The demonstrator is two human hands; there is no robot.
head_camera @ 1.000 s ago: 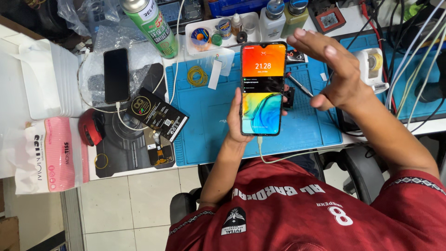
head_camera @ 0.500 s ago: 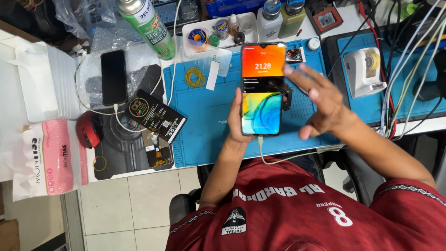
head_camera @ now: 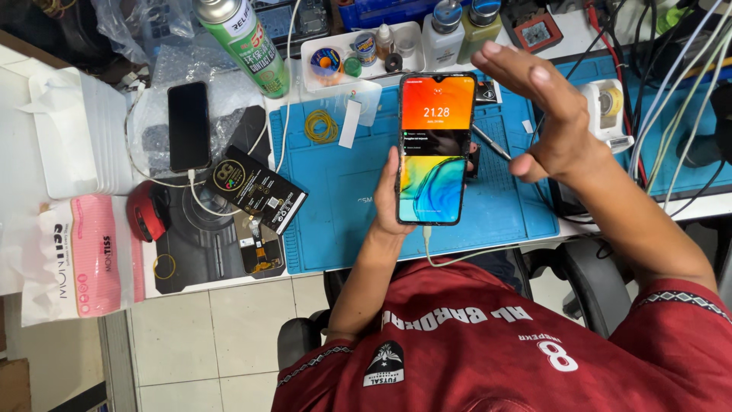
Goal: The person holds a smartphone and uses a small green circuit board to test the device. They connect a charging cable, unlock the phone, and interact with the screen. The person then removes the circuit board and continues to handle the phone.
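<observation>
Desk (head_camera: 23, 152): crowded; the blue mat (head_camera: 343, 198) reaches the near edge, with bare mat left of the lit phone.
Lit phone (head_camera: 436, 149): held upright above the mat, screen on, cable hanging from its lower end; unchanged from half a second ago.
Right hand (head_camera: 545, 114): has lifted off the screen, fingers now spread and holding nothing, beside the phone's right edge.
Left hand (head_camera: 390, 202): fingers wrapped round the phone's left edge.
Room: a tape dispenser (head_camera: 606, 111) and cables crowd the right; a dark phone (head_camera: 188, 126) lies well left.

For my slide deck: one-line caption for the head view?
Left hand holds a lit smartphone above a blue mat; right hand hovers open.
</observation>
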